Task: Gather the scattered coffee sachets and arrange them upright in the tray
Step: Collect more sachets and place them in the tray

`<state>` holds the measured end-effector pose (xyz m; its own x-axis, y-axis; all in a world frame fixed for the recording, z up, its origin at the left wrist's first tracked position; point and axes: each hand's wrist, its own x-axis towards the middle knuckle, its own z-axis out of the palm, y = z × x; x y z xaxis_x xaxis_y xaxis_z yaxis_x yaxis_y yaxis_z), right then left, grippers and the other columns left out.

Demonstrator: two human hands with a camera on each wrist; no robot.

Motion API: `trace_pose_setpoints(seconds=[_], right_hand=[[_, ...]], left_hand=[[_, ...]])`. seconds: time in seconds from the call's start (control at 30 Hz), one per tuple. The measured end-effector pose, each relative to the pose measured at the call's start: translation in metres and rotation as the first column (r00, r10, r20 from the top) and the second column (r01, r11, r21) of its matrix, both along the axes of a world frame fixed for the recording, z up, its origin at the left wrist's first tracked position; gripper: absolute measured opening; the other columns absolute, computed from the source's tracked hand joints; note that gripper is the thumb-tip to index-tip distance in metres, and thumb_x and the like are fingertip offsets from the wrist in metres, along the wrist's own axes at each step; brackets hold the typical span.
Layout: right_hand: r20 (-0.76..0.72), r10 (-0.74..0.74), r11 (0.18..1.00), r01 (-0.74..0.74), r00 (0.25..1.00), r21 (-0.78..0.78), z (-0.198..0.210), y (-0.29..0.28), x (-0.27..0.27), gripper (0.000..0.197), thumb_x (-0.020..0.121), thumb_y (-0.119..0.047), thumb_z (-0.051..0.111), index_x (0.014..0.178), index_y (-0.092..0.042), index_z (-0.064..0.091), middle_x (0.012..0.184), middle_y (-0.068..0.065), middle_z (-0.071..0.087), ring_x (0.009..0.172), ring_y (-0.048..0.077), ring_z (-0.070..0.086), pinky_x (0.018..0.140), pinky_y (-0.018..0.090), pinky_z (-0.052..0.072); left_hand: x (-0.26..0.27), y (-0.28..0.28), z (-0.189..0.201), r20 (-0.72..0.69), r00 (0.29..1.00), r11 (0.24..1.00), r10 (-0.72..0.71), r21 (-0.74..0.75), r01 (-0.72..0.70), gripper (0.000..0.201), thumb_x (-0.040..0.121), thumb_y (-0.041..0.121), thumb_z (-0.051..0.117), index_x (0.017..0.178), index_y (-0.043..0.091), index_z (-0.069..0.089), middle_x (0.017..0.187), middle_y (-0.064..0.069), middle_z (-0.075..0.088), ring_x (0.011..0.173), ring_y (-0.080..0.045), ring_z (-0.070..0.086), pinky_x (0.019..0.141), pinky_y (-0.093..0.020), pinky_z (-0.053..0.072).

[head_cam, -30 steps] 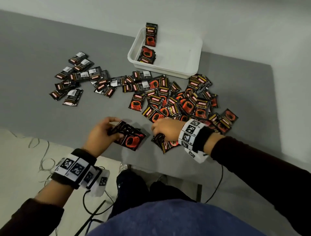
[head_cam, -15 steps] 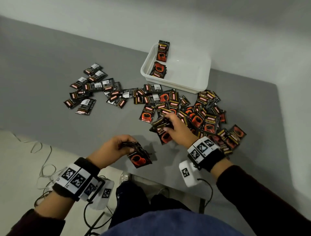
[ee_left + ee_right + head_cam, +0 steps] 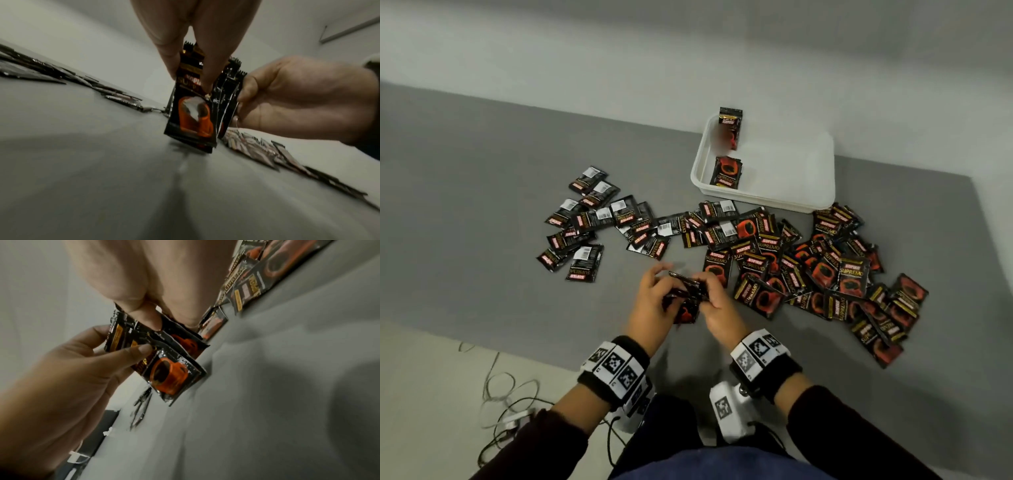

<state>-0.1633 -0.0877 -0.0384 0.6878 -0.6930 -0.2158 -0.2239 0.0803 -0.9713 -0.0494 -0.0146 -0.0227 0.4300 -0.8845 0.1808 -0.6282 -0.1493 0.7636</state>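
Both hands meet at the table's front edge around a small bundle of black-and-orange coffee sachets (image 3: 686, 306). My left hand (image 3: 654, 291) pinches the bundle (image 3: 191, 116) from above, its lower edge touching the grey table top. My right hand (image 3: 712, 294) grips the same bundle (image 3: 170, 369) from the other side. The white tray (image 3: 763, 202) stands at the back right; one sachet (image 3: 730, 128) leans upright against its far-left corner and another (image 3: 726, 171) rests near its front-left wall. Loose sachets lie flat in a left group (image 3: 585, 226) and a bigger right pile (image 3: 825, 274).
The grey table top (image 3: 482, 205) runs far to the left of the sachets. Cables (image 3: 500, 394) lie on the pale floor below the table's front edge. A white wall rises behind the tray.
My right hand left the pile with its sachets and came to the left hand. Both now hold one bundle standing on the table. The head view has shifted.
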Motion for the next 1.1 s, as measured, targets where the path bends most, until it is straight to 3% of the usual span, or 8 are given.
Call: trace_pose_setpoints(seconds=[0.2,0.33,0.47,0.57,0.73,0.9,0.97,1.1], right_hand=[[-0.098,-0.105,0.994,0.102,0.990,-0.036,-0.016,0.008,0.015,0.052,0.076,0.013,0.058,0.119,-0.013,0.043,0.120,0.007,0.052,0.117,0.020,0.051,0.105,0.032,0.039],[-0.118,-0.134,0.985,0.120,0.984,-0.122,-0.021,0.009,0.021,0.043,0.077,0.007,0.061,0.108,-0.019,0.050,0.112,0.001,0.058,0.110,0.016,0.055,0.102,0.036,0.042],[-0.080,-0.178,0.983,0.174,0.981,-0.051,-0.022,0.012,0.019,0.050,0.077,0.002,0.066,0.100,-0.036,0.045,0.106,-0.009,0.057,0.107,0.011,0.057,0.096,0.027,0.045],[-0.094,-0.212,0.977,0.211,0.973,-0.026,-0.023,0.011,0.017,0.041,0.082,-0.001,0.063,0.102,-0.032,0.045,0.103,-0.015,0.057,0.100,0.000,0.057,0.088,0.015,0.043],[-0.040,-0.260,0.963,0.262,0.965,0.067,-0.018,0.003,0.020,0.041,0.086,0.008,0.051,0.113,-0.021,0.039,0.114,0.002,0.055,0.114,0.020,0.055,0.094,0.022,0.045],[-0.115,-0.037,0.999,0.034,0.993,-0.028,-0.023,0.006,0.032,0.072,0.076,0.008,0.063,0.134,-0.007,0.022,0.123,0.007,0.046,0.112,0.013,0.050,0.097,0.013,0.041],[-0.171,-0.031,0.994,0.012,0.985,-0.113,-0.029,0.008,0.035,0.078,0.073,0.006,0.067,0.135,-0.004,0.021,0.127,0.013,0.046,0.116,0.019,0.049,0.102,0.025,0.039],[-0.128,-0.082,0.975,0.053,0.988,-0.216,-0.039,0.010,0.034,0.075,0.067,0.010,0.069,0.130,-0.002,0.030,0.123,0.011,0.048,0.115,0.023,0.051,0.101,0.030,0.041]], left_hand=[[0.010,0.001,-0.013,-0.290,0.956,0.999,-0.033,0.011,0.038,0.070,0.072,-0.011,0.065,0.115,0.036,0.038,0.109,0.018,0.049,0.105,0.011,0.050,0.094,-0.019,0.046],[0.029,0.002,-0.026,-0.453,0.891,0.983,-0.036,0.145,0.113,0.100,0.070,-0.009,0.069,0.144,0.013,0.006,0.124,0.004,0.049,0.121,-0.001,0.046,0.104,-0.022,0.038],[0.039,0.006,-0.024,-0.709,0.705,0.971,0.017,0.179,0.156,0.089,0.070,-0.022,0.061,0.138,0.017,0.019,0.114,-0.001,0.059,0.106,-0.012,0.059,0.083,-0.019,0.052],[0.037,-0.001,-0.023,-0.713,0.690,0.974,0.122,0.218,0.054,0.073,0.072,-0.015,0.066,0.129,0.016,0.033,0.110,-0.003,0.060,0.098,-0.012,0.060,0.077,-0.016,0.052],[0.029,-0.010,-0.015,-0.669,0.729,0.962,0.141,0.265,0.058,0.042,0.085,0.003,0.060,0.125,0.003,0.048,0.116,-0.019,0.061,0.107,-0.037,0.058,0.091,-0.044,0.046],[0.032,-0.014,-0.015,-0.730,0.683,0.967,-0.007,0.168,0.189,0.059,0.084,-0.019,0.043,0.131,0.015,0.035,0.127,-0.008,0.049,0.116,-0.019,0.050,0.095,-0.031,0.046],[0.035,-0.011,-0.016,-0.745,0.665,0.965,-0.051,0.134,0.224,0.071,0.077,-0.025,0.044,0.127,0.023,0.033,0.123,-0.002,0.048,0.112,-0.012,0.050,0.090,-0.025,0.050],[0.040,-0.001,-0.021,-0.618,0.761,0.946,-0.198,0.082,0.313,0.077,0.070,-0.026,0.056,0.131,0.010,0.026,0.127,-0.003,0.043,0.120,-0.008,0.045,0.105,-0.019,0.036]])
